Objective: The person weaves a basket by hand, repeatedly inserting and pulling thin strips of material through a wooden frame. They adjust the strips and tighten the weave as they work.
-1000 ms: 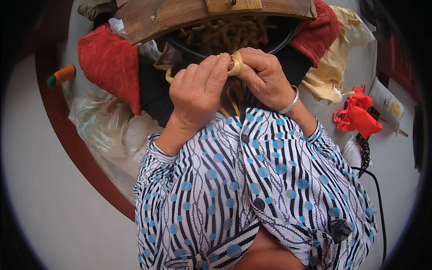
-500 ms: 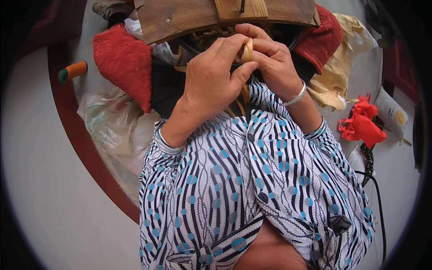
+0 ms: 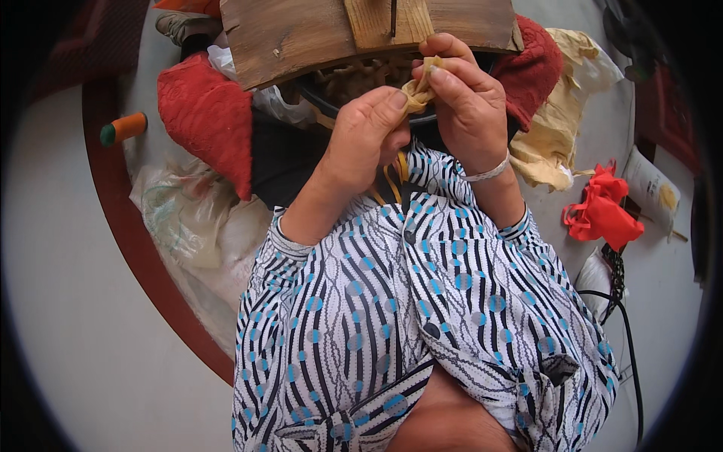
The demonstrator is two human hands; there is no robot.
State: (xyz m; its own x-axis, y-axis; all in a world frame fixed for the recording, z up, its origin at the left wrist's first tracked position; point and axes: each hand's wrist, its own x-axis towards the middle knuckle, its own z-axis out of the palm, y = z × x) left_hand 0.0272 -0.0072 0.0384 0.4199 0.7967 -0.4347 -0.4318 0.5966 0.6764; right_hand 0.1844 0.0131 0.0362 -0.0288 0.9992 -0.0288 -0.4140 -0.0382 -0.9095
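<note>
A soft, pale yellow strip, twisted into a knot-like bundle, is stretched between my two hands. My left hand is closed, pinching its lower end between thumb and forefinger. Higher up, the thumb and fingers of my right hand grip the other end. Just beyond my hands is a dark basin, with several tan pieces of similar colour inside. A curved wooden board with a lighter block fixed on it covers the far part of the basin.
Red cloth lies on both sides of the basin. Left are an orange-and-green spool-like cylinder and a clear plastic bag. At right lie a tan crumpled sheet, a red bag, a white packet and a black cable.
The strip was a smooth loop around a left finger; now it is bunched and twisted between both hands. My left hand has moved slightly down, and the hands are farther apart.
</note>
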